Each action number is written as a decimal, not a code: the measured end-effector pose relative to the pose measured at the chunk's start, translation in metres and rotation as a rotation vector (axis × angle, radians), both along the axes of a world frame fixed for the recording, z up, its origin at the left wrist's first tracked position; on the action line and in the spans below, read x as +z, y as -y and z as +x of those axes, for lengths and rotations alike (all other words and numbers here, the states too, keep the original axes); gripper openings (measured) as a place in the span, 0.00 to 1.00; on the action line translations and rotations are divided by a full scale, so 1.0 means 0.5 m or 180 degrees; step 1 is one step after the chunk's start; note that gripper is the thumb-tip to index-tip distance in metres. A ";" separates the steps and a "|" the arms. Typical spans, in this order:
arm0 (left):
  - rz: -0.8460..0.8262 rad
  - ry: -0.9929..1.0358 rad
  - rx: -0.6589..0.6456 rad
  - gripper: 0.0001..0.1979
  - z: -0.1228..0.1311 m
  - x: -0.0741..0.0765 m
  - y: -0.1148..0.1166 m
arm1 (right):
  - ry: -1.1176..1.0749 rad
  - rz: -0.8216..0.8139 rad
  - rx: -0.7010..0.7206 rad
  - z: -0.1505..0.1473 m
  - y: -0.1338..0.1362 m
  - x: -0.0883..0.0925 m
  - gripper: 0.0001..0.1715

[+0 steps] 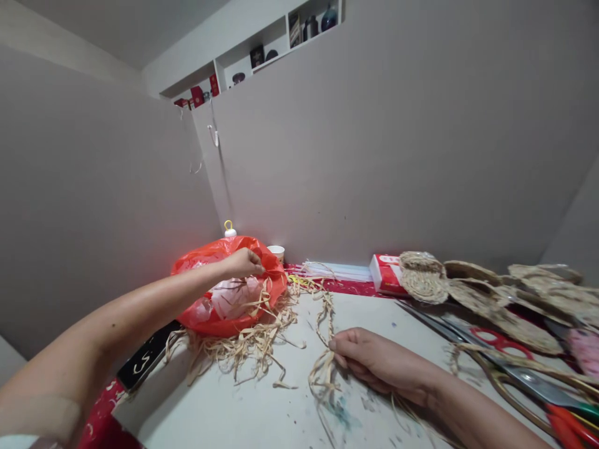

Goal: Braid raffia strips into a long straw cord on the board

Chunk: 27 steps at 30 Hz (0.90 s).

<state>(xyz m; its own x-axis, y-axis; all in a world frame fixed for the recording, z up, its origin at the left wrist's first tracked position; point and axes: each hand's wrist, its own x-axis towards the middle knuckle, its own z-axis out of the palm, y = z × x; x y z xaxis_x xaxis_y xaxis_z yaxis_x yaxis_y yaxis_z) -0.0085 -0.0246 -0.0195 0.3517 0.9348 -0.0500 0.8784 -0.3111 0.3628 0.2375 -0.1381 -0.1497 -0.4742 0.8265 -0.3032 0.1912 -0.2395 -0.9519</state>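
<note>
My left hand point(246, 263) reaches over a red plastic bag point(201, 323), its fingers closed in a pinch at the bag's far right edge. Pale plastic and straw strands show inside the bag. Dry straw strands point(248, 349) spill from its mouth onto the white board point(187, 405). Between thumb and fingers, my right hand point(362, 358) grips a braided straw cord point(325, 318). Part of the braid stretches away toward the back of the board, and loose looped ends hang nearer to me.
On the right lie large scissors point(528, 377), red-handled scissors point(500, 342) and several woven straw pieces point(423, 277). A red and white tissue pack point(387, 274) sits by the wall. Behind the bag stand a paper cup point(277, 252) and a yellow-looped white bottle top point(229, 231).
</note>
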 end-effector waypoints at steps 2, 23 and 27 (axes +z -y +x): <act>0.0045 0.0049 0.0142 0.16 -0.003 0.010 0.003 | 0.0011 0.0017 -0.0010 0.000 0.001 -0.001 0.16; -0.0536 0.2033 0.0013 0.07 -0.016 0.097 0.037 | 0.0076 0.0046 -0.0023 -0.009 0.005 0.009 0.17; -0.0310 0.2147 0.0143 0.05 -0.031 0.144 0.053 | 0.0195 0.0131 -0.0054 -0.010 0.003 0.005 0.16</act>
<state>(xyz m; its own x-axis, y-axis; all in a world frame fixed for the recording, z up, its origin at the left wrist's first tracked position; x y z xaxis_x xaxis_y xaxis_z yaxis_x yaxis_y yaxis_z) -0.0239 -0.0512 0.0524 0.2965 0.9515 0.0820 0.4614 -0.2179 0.8600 0.2325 -0.1397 -0.1470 -0.4418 0.8466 -0.2967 0.2456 -0.2040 -0.9477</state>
